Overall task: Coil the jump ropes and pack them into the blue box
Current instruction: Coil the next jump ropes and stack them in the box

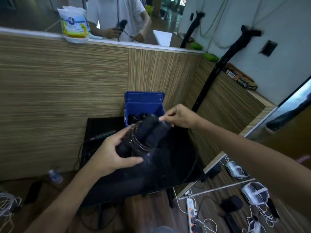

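Observation:
A jump rope [144, 135] with two black handles side by side and its thin cord wound around them is held above the black table [168, 174]. My left hand [116, 152] grips the lower end of the handles. My right hand [180, 117] pinches the upper end of the bundle, just in front of the blue box [144, 105]. The box stands open at the table's far edge, its lid upright, with dark coiled rope visible inside. Another black handle with its cord [103, 135] lies on the table to the left.
A wood-grain partition [67, 81] rises behind the table, with a person beyond it handling a rope. A water bottle [55, 176] and white cables [8, 204] lie on the floor at left. A power strip [191, 214] and devices with cables lie at right.

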